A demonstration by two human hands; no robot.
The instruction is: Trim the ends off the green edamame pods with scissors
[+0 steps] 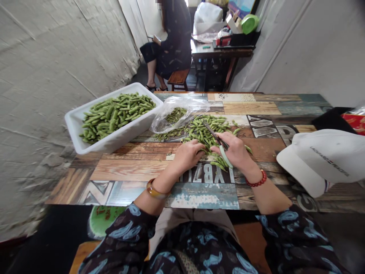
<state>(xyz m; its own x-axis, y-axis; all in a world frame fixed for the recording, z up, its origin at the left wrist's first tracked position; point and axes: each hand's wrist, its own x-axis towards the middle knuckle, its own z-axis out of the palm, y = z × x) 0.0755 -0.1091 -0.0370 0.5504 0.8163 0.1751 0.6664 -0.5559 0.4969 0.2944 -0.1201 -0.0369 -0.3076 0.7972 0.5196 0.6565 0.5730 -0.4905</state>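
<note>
My right hand is closed around a pair of scissors with a pale green handle, its dark blades pointing away over the pods. Opposite it, my left hand has its fingers curled together at the near edge of the pile of green soybean pods. A pod seems to be pinched at its fingertips, partly hidden by them. A few pods lie on the table between the two hands. Behind the left hand, a clear plastic bag holds small green trimmings.
A white plastic tub heaped with pods stands at the left of the patterned table. On the right lies a white cap beside a black and red item. Beyond the table, a person sits on a wooden stool near a cluttered side table.
</note>
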